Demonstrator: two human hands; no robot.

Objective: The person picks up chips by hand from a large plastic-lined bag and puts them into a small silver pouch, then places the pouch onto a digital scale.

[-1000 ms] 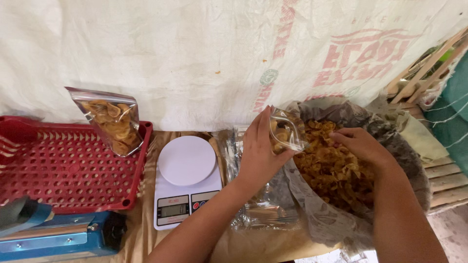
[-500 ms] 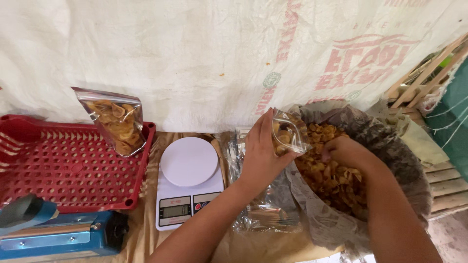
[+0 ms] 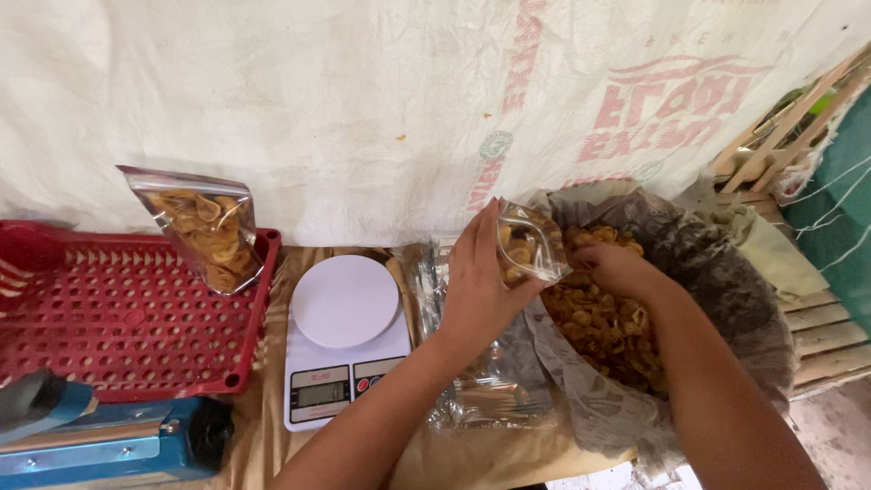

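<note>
A cloth-covered table (image 3: 263, 436) bears a red tray (image 3: 109, 318), white scale (image 3: 345, 336), blue sealer (image 3: 109, 449).

Makeshift snack-packing stall: kitchen scale (image 3: 345, 340), heat sealer (image 3: 109, 449), sackcloth backdrop (image 3: 318, 100)

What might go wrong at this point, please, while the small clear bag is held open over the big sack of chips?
The left hand grips the small clear bag by one side only, so chips scooped by the right hand may miss its narrow mouth and spill. The person's left forearm crosses the loose empty bags beside the white scale and could drag them off the table edge.
</note>
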